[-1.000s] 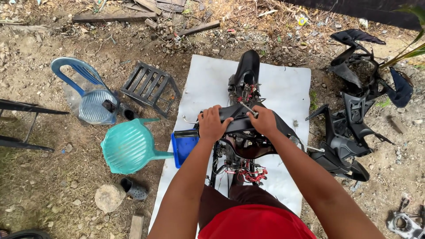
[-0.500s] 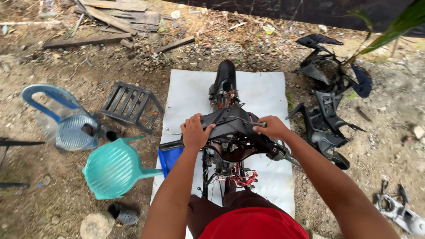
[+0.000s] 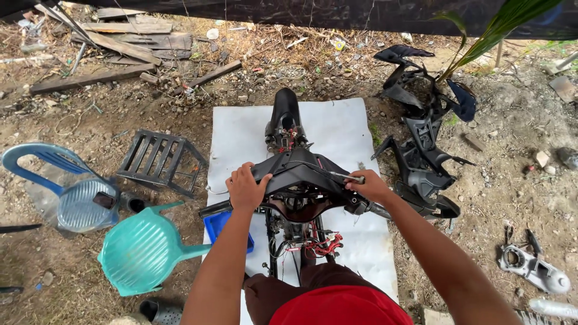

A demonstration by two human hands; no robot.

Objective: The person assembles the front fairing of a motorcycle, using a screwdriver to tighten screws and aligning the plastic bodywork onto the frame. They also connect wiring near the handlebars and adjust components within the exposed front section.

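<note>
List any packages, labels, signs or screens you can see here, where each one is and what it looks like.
No signs, screens or labels can be made out.
Plastic bottle: clear, lying on the dirt at bottom right, partly cut off.
Small wrapper: yellow and white scrap on the ground at top centre, too small to tell more.
Blue tray: open rectangular bin on the white sheet, below the left hand.

Motorcycle frame (image 3: 295, 180) on sheet (image 3: 343, 129), chairs (image 3: 141, 250) left.
</note>
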